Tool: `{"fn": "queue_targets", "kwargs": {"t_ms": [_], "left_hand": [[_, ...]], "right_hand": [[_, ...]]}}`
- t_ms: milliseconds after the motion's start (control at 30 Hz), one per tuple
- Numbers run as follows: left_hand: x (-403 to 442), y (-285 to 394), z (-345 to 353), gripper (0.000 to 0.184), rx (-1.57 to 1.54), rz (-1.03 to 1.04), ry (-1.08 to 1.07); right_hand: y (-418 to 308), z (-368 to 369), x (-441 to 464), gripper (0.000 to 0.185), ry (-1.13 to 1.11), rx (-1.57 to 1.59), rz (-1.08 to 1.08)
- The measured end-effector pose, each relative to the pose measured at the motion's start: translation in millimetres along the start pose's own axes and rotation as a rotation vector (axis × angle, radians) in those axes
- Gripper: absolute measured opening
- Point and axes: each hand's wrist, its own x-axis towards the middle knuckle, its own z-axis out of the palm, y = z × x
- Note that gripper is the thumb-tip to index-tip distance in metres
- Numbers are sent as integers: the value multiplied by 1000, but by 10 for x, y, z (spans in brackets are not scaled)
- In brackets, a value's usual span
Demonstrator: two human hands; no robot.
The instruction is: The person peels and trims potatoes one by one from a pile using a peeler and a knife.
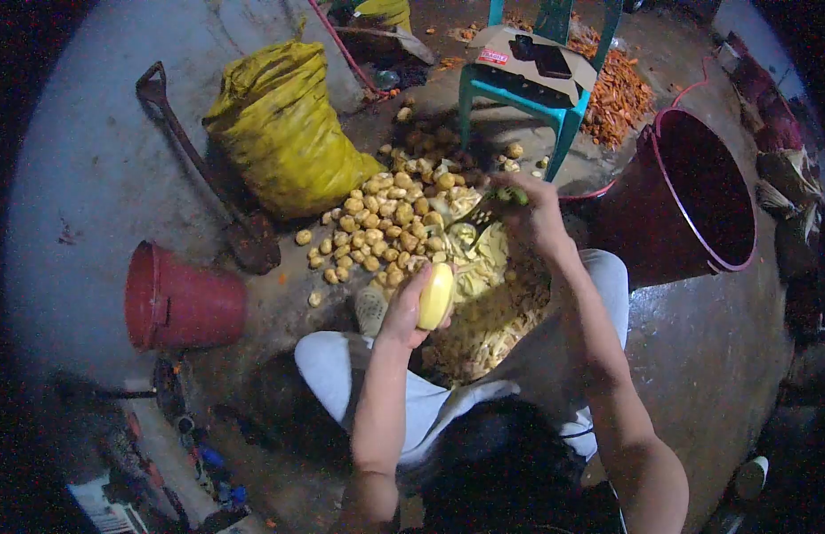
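Note:
My left hand (pixel 405 311) is closed around a smooth, pale-yellow oval piece of peeled produce (pixel 436 297), held upright above my lap; its exact kind is unclear. To the right and higher up, my right hand (pixel 539 214) grips a green-handled tool (pixel 512 194), whose working end is hard to make out. The two hands are apart. Beyond them lies a pile of small, round, yellow-brown produce (pixel 377 227) on the floor. Pale slices and peelings (pixel 479 267) are heaped below my right hand and between my legs.
A full yellow sack (pixel 274 133) leans by the wall beside a shovel (pixel 185 147). A red bucket (pixel 185 298) stands left, a large dark-red tub (pixel 688 196) right. Ahead is a green chair (pixel 563 133) carrying cardboard (pixel 519 58), with an orange heap (pixel 621 98) behind.

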Motion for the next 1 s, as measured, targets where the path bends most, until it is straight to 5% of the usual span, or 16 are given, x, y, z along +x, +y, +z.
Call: {"fn": "queue_targets", "kwargs": {"t_ms": [67,133,167,267,333,400,467,667,800,833,900,1000], "left_hand": [[-22,72,41,50,-4,27,-113],[34,85,42,48,-253,100,43],[116,49,-40,43,-326,185,171],[115,-9,-134,39,-252,183,18],[81,-77,-143,40,-89,227,54],[40,6,-116,42,-105,33,-150],[14,72,18,42,-108,102,-60],[102,19,-65,42,-304,221,188],[63,-63,-211,51,106,164,123],[42,-30,-189,51,60,100,56],[4,58,-73,51,19,48,-15],[14,93,9,50,-120,140,40]], "right_hand": [[-44,-2,-38,47,-14,156,129],[-181,94,-129,38,-113,205,33],[-276,206,-210,30,-185,98,-200],[-414,320,-395,32,-322,26,-168],[-113,256,-194,37,-119,35,-286],[97,124,-41,52,6,54,-50],[143,119,-64,52,63,319,170],[-346,345,-313,39,-276,151,-253],[-87,254,-219,47,-125,50,-257],[152,259,-179,44,-37,228,-34],[145,56,-5,45,40,183,67],[115,101,-66,45,-43,212,6]]}}
